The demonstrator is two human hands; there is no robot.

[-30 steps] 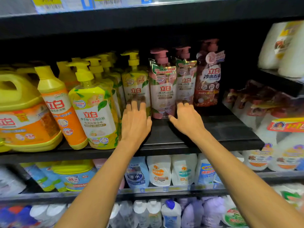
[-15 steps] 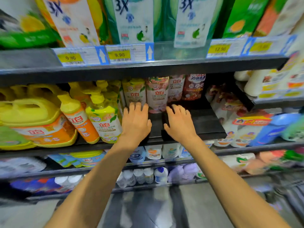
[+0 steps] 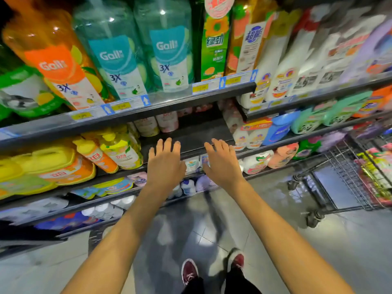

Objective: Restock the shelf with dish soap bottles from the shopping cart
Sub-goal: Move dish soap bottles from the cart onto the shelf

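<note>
My left hand (image 3: 164, 164) and my right hand (image 3: 221, 164) hover palm down, fingers spread, just in front of the dark middle shelf (image 3: 199, 139), and both hold nothing. At the back of that shelf stand pink-labelled dish soap bottles (image 3: 167, 123), their tops hidden by the shelf above. Yellow pump dish soap bottles (image 3: 123, 148) stand left of my hands. The wire shopping cart (image 3: 347, 177) is at the right, with colourful bottles (image 3: 375, 166) in its basket.
Tall orange and teal bottles (image 3: 118, 56) fill the upper shelf. Large yellow jugs (image 3: 48, 164) sit at the left, white and blue detergent bottles (image 3: 273, 130) at the right. Lower shelves hold small bottles. My red shoes (image 3: 189, 272) stand on the grey tiled floor.
The view has pulled back and tilted down, so floor, shoes and cart now show. Both hands have come back from the bottles at the shelf's back to its front edge.
</note>
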